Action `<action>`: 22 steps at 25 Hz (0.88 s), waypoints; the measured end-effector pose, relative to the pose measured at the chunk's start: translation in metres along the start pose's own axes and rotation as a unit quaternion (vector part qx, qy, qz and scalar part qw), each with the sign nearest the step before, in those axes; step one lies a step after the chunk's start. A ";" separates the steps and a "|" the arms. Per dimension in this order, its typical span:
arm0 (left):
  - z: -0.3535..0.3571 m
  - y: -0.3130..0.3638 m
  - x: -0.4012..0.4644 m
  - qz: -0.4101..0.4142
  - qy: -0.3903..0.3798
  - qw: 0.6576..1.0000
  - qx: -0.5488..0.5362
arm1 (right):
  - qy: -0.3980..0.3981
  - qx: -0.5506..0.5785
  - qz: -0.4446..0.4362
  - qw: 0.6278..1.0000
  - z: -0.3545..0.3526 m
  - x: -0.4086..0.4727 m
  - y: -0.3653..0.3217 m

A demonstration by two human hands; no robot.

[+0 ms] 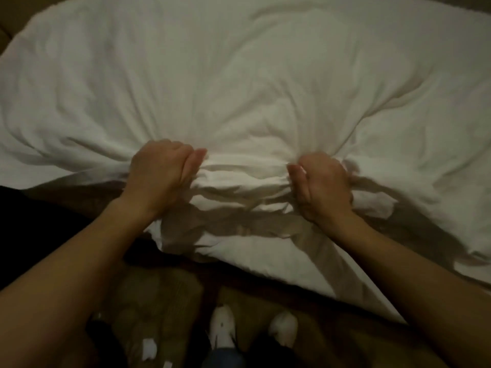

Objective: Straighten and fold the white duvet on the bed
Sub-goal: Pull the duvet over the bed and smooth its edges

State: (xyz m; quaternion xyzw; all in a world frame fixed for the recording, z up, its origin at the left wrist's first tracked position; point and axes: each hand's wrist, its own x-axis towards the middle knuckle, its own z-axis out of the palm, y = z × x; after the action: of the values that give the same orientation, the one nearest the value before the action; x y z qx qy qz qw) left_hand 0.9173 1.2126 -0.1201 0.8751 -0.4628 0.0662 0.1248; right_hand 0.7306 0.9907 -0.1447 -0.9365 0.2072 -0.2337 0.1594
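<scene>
Two hands of mine clutch the near edge of the white, puffy cotton duvet [239, 83] spread over the bed.

Both my bare forearms reach in from the bottom corners. My left hand [162, 173] has its fingers curled into a fistful of the rumpled edge, thumb lying along the fabric. Between my hands the cloth is bunched into thick ridges, with creases fanning away across the quilt from each grip. My right hand [322, 185] is clenched the same way around its own gather, knuckles buried in the folds. The duvet covers nearly the whole bed and its near edge droops over the side towards the brown floor [159, 293], where my white shoes [222, 328] stand just below the hanging cloth.
</scene>
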 end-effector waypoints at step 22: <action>0.050 0.025 0.020 0.202 0.141 0.969 0.028 | 0.056 -0.050 -0.054 0.996 0.004 -0.013 0.027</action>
State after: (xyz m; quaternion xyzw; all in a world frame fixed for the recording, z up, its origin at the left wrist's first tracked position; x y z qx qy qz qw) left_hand 0.9083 1.1693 -0.1600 0.7484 -0.6059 0.2255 0.1478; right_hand 0.7140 0.9745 -0.1636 -0.9386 0.1766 -0.2832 0.0876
